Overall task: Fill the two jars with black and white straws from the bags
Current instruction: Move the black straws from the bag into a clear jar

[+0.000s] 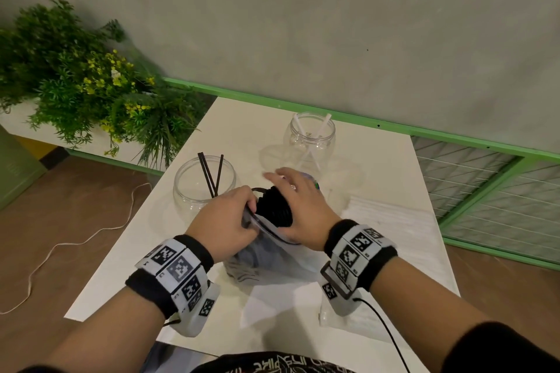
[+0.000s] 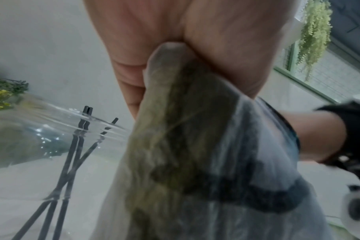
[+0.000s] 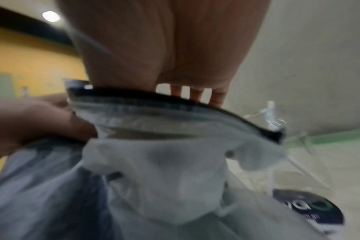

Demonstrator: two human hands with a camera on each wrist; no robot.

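Note:
A clear bag (image 1: 263,260) stands on the white table (image 1: 242,124), a bundle of black straws (image 1: 274,207) poking from its mouth. My left hand (image 1: 230,218) pinches the bag's left rim; in the left wrist view the left hand (image 2: 216,48) clutches the plastic bag (image 2: 216,162). My right hand (image 1: 298,200) lies over the bundle, blurred, its fingers (image 3: 195,95) straight beyond the rim and the thumb hidden. The left jar (image 1: 188,191) holds three black straws (image 1: 209,174). The far jar (image 1: 327,136) holds two white straws (image 1: 322,127).
A flat bag of white straws (image 1: 391,221) lies on the table to the right. A leafy plant (image 1: 85,85) stands off the table's left corner. A green rail (image 1: 333,113) and wire panel (image 1: 485,191) run behind. A cord (image 1: 60,248) trails on the floor.

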